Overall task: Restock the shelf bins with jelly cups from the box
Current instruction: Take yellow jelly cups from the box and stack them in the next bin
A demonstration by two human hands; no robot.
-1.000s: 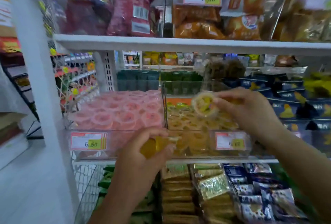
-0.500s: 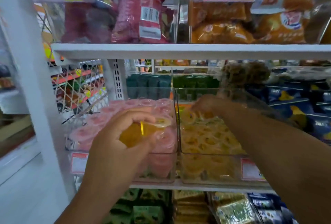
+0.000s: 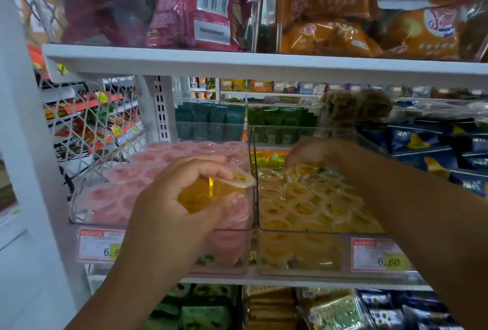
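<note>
Your left hand (image 3: 182,205) is curled round the yellow jelly cups (image 3: 211,192), holding them in front of the near right corner of the pink bin (image 3: 105,224), just left of where the two bins meet. Your right hand (image 3: 319,151) reaches into the far part of the yellow bin (image 3: 330,232), with its fingertips (image 3: 295,164) down among the stocked yellow cups (image 3: 311,208). That hand is blurred, so you cannot tell whether it grips one. The two hands are apart, one on each side of the wall between the bins. The pink bin is heaped with pink cups (image 3: 124,173). A price tag (image 3: 380,254) reading 6.60 sits on the yellow bin's near face.
</note>
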